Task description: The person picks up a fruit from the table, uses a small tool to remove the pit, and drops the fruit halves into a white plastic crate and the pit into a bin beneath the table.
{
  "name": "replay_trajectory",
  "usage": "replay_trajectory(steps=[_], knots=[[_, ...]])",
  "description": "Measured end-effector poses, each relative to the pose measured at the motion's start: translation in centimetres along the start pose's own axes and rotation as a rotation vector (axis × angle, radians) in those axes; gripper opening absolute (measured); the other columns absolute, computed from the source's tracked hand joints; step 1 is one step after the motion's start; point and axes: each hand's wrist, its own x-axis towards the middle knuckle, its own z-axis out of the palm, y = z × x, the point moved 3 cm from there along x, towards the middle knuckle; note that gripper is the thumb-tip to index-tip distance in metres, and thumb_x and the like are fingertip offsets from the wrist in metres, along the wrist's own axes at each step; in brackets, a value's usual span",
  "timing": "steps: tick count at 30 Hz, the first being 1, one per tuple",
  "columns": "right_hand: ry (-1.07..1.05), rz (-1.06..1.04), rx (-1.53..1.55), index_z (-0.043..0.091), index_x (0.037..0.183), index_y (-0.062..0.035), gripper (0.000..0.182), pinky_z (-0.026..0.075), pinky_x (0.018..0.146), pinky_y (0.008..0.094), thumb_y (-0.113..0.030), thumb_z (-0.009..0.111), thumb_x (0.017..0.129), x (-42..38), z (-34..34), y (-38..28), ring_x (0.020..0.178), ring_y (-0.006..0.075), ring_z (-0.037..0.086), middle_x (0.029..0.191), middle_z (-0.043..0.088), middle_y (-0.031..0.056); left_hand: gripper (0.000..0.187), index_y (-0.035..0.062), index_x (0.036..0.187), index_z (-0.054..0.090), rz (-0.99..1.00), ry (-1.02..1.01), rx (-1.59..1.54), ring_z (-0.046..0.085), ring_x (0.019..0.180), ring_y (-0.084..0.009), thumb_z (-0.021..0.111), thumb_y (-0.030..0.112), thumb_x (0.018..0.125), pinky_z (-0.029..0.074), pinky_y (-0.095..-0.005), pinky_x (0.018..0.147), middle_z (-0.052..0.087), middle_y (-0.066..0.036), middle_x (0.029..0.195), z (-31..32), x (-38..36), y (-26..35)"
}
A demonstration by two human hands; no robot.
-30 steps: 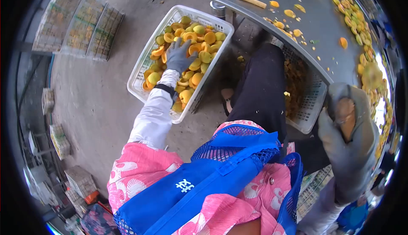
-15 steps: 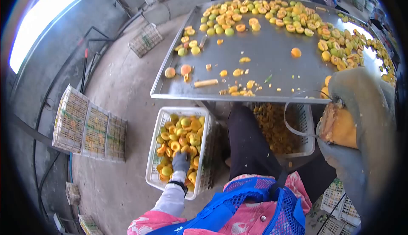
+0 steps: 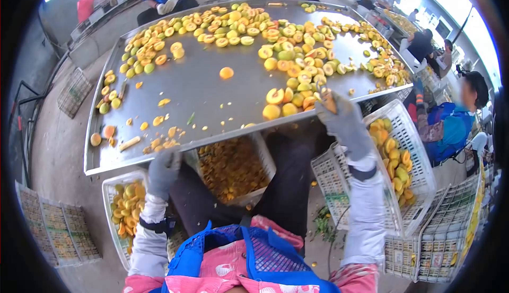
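Observation:
My left hand (image 3: 164, 172), in a grey glove, is at the near edge of the metal table (image 3: 207, 89), beside a white crate of halved yellow fruit (image 3: 126, 211) resembling peaches. Its fingers look curled together; what they hold, if anything, is hidden. At the table's front edge to the right, my gloved right hand (image 3: 342, 121) is closed around a tool with a brown wooden handle (image 3: 328, 102). A pile of fruit halves (image 3: 299, 76) lies just beyond that hand. One orange fruit half (image 3: 226, 73) lies alone mid-table.
Under the table, between my legs, sits a crate of brownish scraps (image 3: 233, 168). A tilted white crate of fruit (image 3: 395, 160) stands at my right, near stacked crates (image 3: 440, 240). A seated person (image 3: 453, 118) is beyond it; others sit across the table. A wooden stick (image 3: 130, 143) lies on the tabletop.
My view has swung right. My left hand has come up out of the fruit crate to the table edge. My right hand has moved away from the camera, out to the table's front edge.

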Motion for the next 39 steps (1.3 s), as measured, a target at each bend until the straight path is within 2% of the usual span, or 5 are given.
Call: replay_trajectory(steps=[3,9,16,23,39], knots=[[0.090,0.252,0.120,0.062,0.102,-0.0067,0.029,0.036,0.035,0.0250,-0.033,0.067,0.091,4.5,2.7,9.4,0.040,0.0048,0.045,0.056,0.051,-0.0028,0.028,0.0095,0.112,0.066,0.194,-0.236,-0.106,0.064,0.094,-0.0337,0.062,0.027,0.091,0.051,-0.0389,0.082,0.066,-0.014,0.101,6.9,6.8,6.9],[0.279,-0.001,-0.332,0.062,0.099,-0.0085,0.025,0.050,0.078,0.0449,-0.030,0.066,0.087,11.8,2.8,17.0,0.089,0.0378,0.063,0.092,0.064,0.0219,0.053,0.0099,0.132,0.054,0.399,-0.529,-0.040,0.055,0.116,-0.0372,0.062,0.039,0.088,0.045,-0.0414,0.098,0.057,-0.019,0.128,18.5,21.0,13.0],[0.434,0.128,-0.758,0.060,0.109,-0.0180,0.030,0.051,0.075,0.0536,-0.040,0.057,0.089,19.9,2.5,24.7,0.100,0.0396,0.060,0.115,0.060,0.0185,0.075,0.0157,0.145,0.040,0.498,-0.522,0.060,0.034,0.139,-0.0361,0.059,0.055,0.084,0.029,-0.0457,0.113,0.034,-0.019,0.151,32.0,33.5,21.8],[0.315,0.287,-0.830,0.057,0.110,-0.0163,0.030,0.052,0.076,0.0484,-0.039,0.055,0.092,20.4,2.6,24.0,0.096,0.0364,0.062,0.103,0.062,0.0164,0.070,0.0274,0.143,0.045,0.556,-0.522,0.195,0.028,0.141,-0.0399,0.060,0.057,0.081,0.019,-0.0588,0.113,0.037,-0.017,0.150,41.2,34.7,26.5],[0.162,0.060,-0.490,0.058,0.116,-0.0175,0.036,0.050,0.082,0.0514,-0.044,0.050,0.093,15.4,19.3,14.4,0.094,0.0438,0.062,0.111,0.063,0.0191,0.045,0.0197,0.119,0.062,0.609,-0.487,0.176,0.056,0.111,-0.0316,0.069,0.033,0.076,0.034,-0.0461,0.105,0.061,-0.009,0.116,23.7,24.2,9.7]])
